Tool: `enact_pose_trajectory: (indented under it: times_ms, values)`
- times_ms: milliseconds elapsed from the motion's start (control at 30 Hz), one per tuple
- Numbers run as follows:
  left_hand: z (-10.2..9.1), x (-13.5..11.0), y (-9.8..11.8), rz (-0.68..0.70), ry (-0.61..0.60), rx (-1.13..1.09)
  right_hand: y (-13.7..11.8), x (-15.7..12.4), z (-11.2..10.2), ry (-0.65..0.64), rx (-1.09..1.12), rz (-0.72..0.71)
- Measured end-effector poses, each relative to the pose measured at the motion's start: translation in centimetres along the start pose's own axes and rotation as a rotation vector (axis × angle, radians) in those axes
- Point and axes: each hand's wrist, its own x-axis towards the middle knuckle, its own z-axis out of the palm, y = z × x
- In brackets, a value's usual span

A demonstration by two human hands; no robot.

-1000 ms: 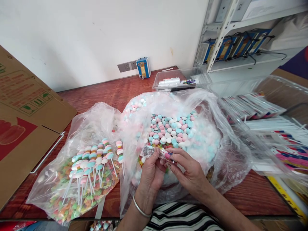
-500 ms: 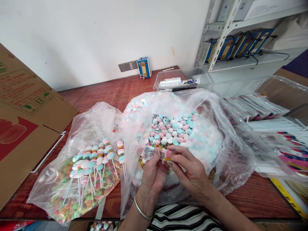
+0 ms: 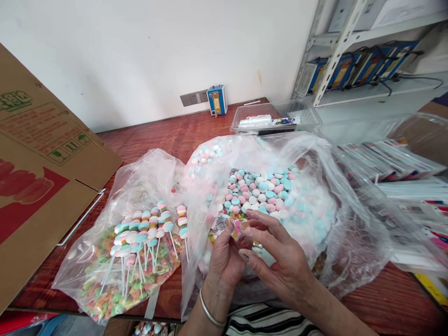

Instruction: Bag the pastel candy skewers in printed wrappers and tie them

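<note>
My left hand is closed on a small clear wrapper with dark print, its thumb pressed on top. Pink and yellow candy shows inside the wrapper's right end. My right hand is beside that end, thumb and fingers apart; the index fingertip is at the wrapper, though whether it touches is unclear. Both hands are over a large clear plastic bag of pink, blue and white round candies. To the left, several candy skewers on white sticks lie on a bag of small colourful gummies.
A cardboard box stands at the left. Behind the bags are a clear plastic tray and a blue device by the wall. A clear bin of flat printed packaging is at the right, near a metal shelf.
The right fingers have spread away from the wrapper's right end, with the thumb lower and apart. The left hand still holds the wrapper. The view has shifted slightly left.
</note>
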Motion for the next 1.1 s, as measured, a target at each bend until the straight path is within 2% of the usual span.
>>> enact_pose_trajectory:
  times_ms: [233,367,433,500,600,733,833,933,1033,1100]
  values:
    - [1.1,-0.9,0.3,0.047,0.033,-0.009,-0.4,0.4,-0.6,-0.078,0.032,-0.053]
    - [1.6,-3.7,3.6,0.195,0.034,-0.010,-1.3,0.9,-1.3,-0.035,0.104,-0.020]
    - [1.1,-6.1,6.2,0.311,-0.054,-0.025,-1.7,1.3,-0.8,-0.048,0.111,0.019]
    - [0.0,-8.9,8.8,0.459,-0.162,-0.040,-2.3,1.9,0.8,-0.178,0.123,0.055]
    - [-2.3,-12.9,11.9,0.679,-0.199,-0.064,-3.3,2.9,4.9,-0.488,0.131,0.103]
    - [-5.8,-16.3,14.0,0.808,-0.235,-0.082,-5.0,4.8,11.0,-0.702,-0.059,0.114]
    - [-8.0,-17.3,14.6,0.828,-0.219,-0.114,-5.6,6.0,14.9,-0.755,-0.267,0.157]
    - [-9.2,-17.5,14.8,0.810,-0.192,-0.141,-5.3,6.5,17.5,-0.740,-0.324,0.197]
    - [-9.0,-16.9,14.8,0.787,-0.154,-0.157,-4.5,6.4,18.3,-0.714,-0.330,0.208]
    - [-8.2,-16.1,14.6,0.778,-0.121,-0.159,-4.2,6.2,17.3,-0.695,-0.313,0.189]
